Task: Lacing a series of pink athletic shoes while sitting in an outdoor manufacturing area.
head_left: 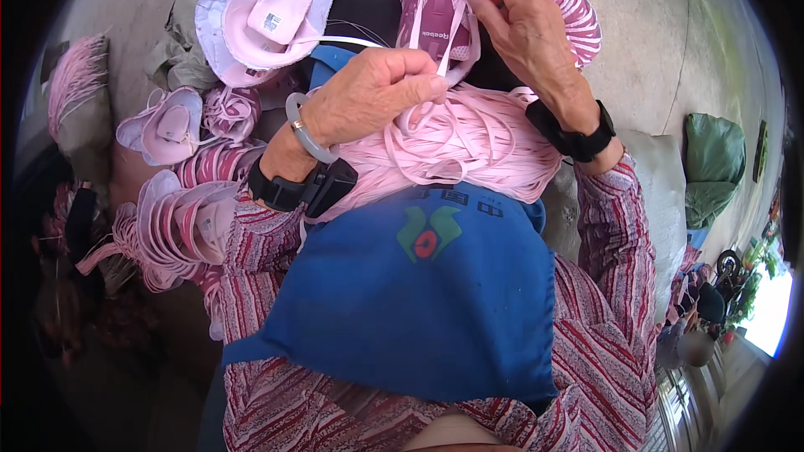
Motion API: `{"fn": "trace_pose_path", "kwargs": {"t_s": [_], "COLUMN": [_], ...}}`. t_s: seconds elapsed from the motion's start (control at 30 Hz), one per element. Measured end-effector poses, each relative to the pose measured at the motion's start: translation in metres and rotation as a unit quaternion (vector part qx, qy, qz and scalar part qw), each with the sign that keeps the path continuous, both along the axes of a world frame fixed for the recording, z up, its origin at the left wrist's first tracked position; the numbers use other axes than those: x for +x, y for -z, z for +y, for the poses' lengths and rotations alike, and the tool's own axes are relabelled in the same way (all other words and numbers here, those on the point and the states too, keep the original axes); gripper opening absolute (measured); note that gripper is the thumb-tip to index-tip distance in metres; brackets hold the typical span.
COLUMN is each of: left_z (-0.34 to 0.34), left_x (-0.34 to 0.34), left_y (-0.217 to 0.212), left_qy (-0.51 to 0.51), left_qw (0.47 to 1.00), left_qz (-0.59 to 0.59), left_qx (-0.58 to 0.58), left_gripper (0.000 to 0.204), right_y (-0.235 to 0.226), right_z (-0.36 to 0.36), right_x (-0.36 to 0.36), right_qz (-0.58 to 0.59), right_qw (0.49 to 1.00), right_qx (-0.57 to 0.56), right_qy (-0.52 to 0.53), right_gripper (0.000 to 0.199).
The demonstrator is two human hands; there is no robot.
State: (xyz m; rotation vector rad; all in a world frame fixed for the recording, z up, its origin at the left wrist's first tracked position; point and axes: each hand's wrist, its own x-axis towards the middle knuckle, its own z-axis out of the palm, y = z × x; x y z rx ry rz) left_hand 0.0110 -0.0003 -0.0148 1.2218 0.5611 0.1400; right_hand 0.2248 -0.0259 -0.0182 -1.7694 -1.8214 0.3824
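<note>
A maroon-and-pink shoe upper (437, 27) is at the top centre, with pale pink lace crossing its front. My left hand (377, 94) is closed just below it, thumb and forefinger pinching a pale pink shoelace (444, 57) that runs up to the shoe. At the shoe's right edge, my right hand (526, 29) has curled fingers, and its thumb and forefinger meet the lace by the eyelets. Beneath both hands, a loose heap of pink laces (477, 146) lies on my lap, over a blue apron (419, 301).
To the left are a pale pink shoe upper (280, 12) with its lining showing, and stacked uppers (172, 226). A bundle of pink laces (77, 75) hangs at far left. Striped pink pieces (582, 21) lie beyond my right hand. A green sack (713, 159) sits on the floor at right.
</note>
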Motion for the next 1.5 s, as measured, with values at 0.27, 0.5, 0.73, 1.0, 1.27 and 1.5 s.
{"fn": "trace_pose_path", "kwargs": {"t_s": [0.27,0.5,0.73,1.0,1.27,1.5], "left_z": [0.002,-0.026,-0.037,0.031,0.043,0.071], "left_x": [-0.019,-0.007,0.001,0.023,0.056,0.055], "left_y": [-0.007,-0.002,-0.013,-0.003,0.022,0.034], "left_qy": [-0.129,-0.003,0.122,-0.236,-0.200,-0.163], "left_qw": [0.979,0.999,0.988,0.898,0.736,0.887], "left_qz": [-0.141,-0.018,-0.034,0.131,0.108,0.166], "left_qx": [-0.070,-0.039,0.084,0.348,0.638,0.400], "left_gripper": [0.033,0.027,0.024,0.031,0.010,0.013], "right_y": [0.015,-0.005,-0.021,-0.015,-0.001,0.010], "right_z": [0.011,0.001,-0.028,-0.030,-0.031,-0.027], "right_x": [0.005,-0.001,-0.048,-0.031,-0.028,-0.025], "right_qz": [-0.055,-0.037,0.527,0.440,0.384,0.399], "right_qw": [0.995,0.995,0.796,0.863,0.894,0.891], "right_qx": [0.036,0.005,-0.298,-0.250,-0.231,-0.217], "right_qy": [-0.072,-0.092,0.023,-0.002,-0.016,-0.012], "right_gripper": [0.016,0.011,0.034,0.022,0.022,0.023]}}
